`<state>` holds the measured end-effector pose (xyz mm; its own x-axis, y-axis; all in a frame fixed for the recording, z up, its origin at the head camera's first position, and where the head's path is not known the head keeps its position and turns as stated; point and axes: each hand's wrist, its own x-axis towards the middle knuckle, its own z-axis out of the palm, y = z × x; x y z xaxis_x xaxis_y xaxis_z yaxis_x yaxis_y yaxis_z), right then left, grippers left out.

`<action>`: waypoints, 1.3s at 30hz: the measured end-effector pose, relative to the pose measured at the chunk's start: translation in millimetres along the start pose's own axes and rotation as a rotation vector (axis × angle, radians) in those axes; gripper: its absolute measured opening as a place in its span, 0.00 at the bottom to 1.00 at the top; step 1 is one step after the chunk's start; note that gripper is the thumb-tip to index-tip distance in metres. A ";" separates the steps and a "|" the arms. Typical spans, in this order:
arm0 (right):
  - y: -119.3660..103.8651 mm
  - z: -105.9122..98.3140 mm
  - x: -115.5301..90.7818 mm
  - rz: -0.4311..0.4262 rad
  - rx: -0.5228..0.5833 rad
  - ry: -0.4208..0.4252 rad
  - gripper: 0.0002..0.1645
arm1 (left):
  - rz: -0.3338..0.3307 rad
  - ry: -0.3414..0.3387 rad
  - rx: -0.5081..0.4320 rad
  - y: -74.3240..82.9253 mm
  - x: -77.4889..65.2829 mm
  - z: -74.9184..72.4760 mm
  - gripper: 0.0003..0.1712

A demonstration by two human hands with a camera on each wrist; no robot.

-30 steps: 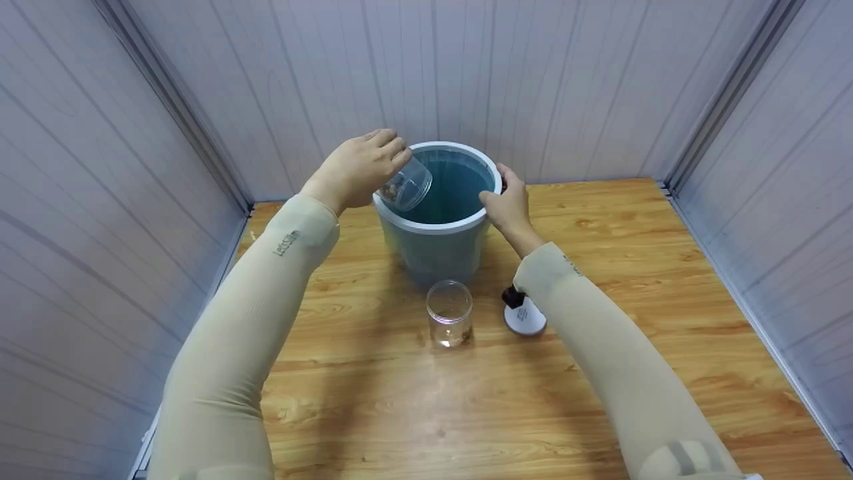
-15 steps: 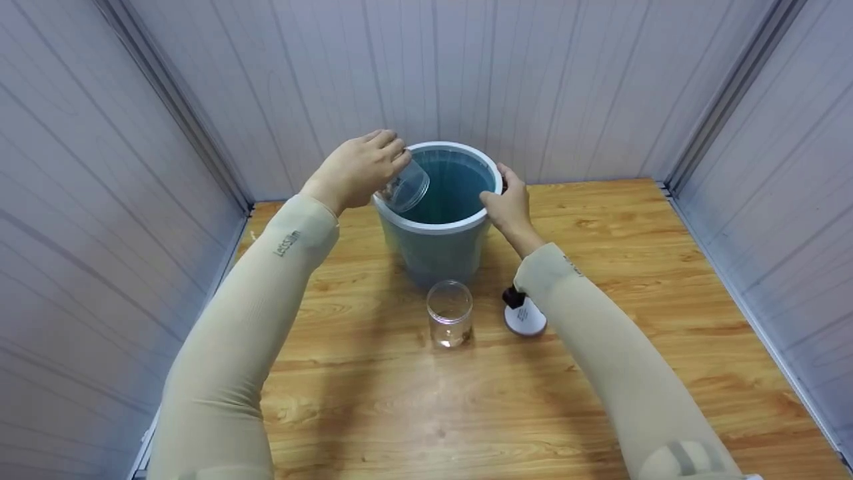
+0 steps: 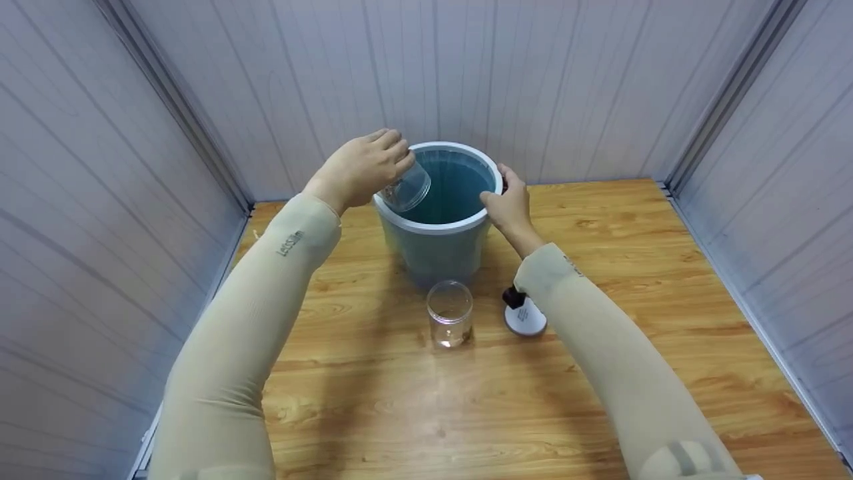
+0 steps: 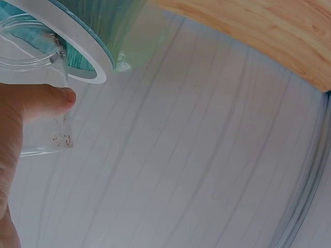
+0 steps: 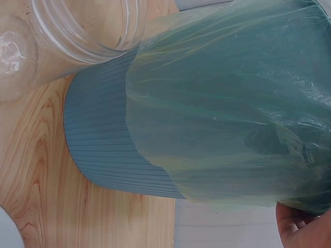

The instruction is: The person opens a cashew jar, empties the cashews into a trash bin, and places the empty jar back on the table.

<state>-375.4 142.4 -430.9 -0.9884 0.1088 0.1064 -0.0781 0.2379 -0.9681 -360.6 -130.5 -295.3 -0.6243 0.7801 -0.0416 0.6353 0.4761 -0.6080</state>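
My left hand (image 3: 363,170) grips a clear plastic jar (image 3: 412,192), tipped mouth-down over the left rim of a blue-green trash can (image 3: 433,257). In the left wrist view, brown specks cling to the wall of this jar (image 4: 46,135), below my thumb, and its mouth lies inside the white rim (image 4: 85,46). At the can's right side my right hand (image 3: 512,207) holds the rim, thumb on top and fingers outside. A thin green bag (image 5: 207,103) lines the can and hangs over its outside in the right wrist view.
A second clear jar (image 3: 450,327), uncapped and upright, stands on the wooden table (image 3: 413,407) just in front of the can. Right of it lies a round white lid (image 3: 526,320), with a small black object (image 3: 512,297) by my right sleeve. Pale panel walls (image 3: 320,80) enclose the table.
The left hand and tipped jar have shifted only slightly over the can's rim. The right hand, the can and the things on the table have stayed put.
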 end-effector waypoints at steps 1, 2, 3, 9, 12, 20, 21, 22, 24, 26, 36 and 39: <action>-0.1 -0.1 -0.2 0.001 -0.001 0.001 0.45 | -0.005 0.006 -0.004 0.2 0.1 -0.3 0.37; -0.4 -0.1 -0.4 0.001 -0.001 0.002 0.45 | -0.011 0.012 -0.009 0.6 0.3 -0.5 0.38; -0.4 0.0 -0.4 -0.002 0.002 0.002 0.45 | -0.018 0.016 -0.015 0.9 0.3 -0.6 0.38; -1.0 0.9 -1.1 0.002 0.011 -0.012 0.44 | -0.109 0.048 -0.159 2.6 -1.4 5.1 0.43; -0.4 1.1 -1.4 0.003 0.012 -0.014 0.44 | -0.157 0.076 -0.245 3.0 -3.3 9.7 0.43; 0.0 2.2 -1.0 0.004 0.000 -0.010 0.44 | -0.246 0.138 -0.415 4.6 -8.8 20.6 0.45; -0.1 2.2 -0.8 0.004 -0.002 -0.010 0.44 | -0.255 0.142 -0.433 5.1 -9.4 21.8 0.45; -0.1 2.4 -0.7 0.005 -0.003 -0.010 0.44 | -0.264 0.145 -0.449 5.6 -10.0 22.8 0.46; -0.1 2.4 -0.1 0.002 -0.005 -0.007 0.44 | -0.283 0.152 -0.474 6.6 -11.1 24.5 0.47; 0.3 2.6 1.1 -0.007 -0.005 -0.001 0.45 | -0.301 0.156 -0.493 7.2 -11.9 25.5 0.47; 1.5 3.2 1.3 -0.020 -0.007 -0.004 0.45 | -0.374 0.186 -0.601 8.6 -16.3 33.2 0.46; 0.3 2.6 1.3 -0.016 -0.004 -0.005 0.44 | -0.415 0.189 -0.653 10.1 -18.4 36.1 0.49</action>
<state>-377.1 140.1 -431.7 -0.9876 0.0997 0.1209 -0.0936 0.2439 -0.9653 -359.1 -154.7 -329.3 -0.8176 0.5151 0.2572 0.5427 0.8387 0.0456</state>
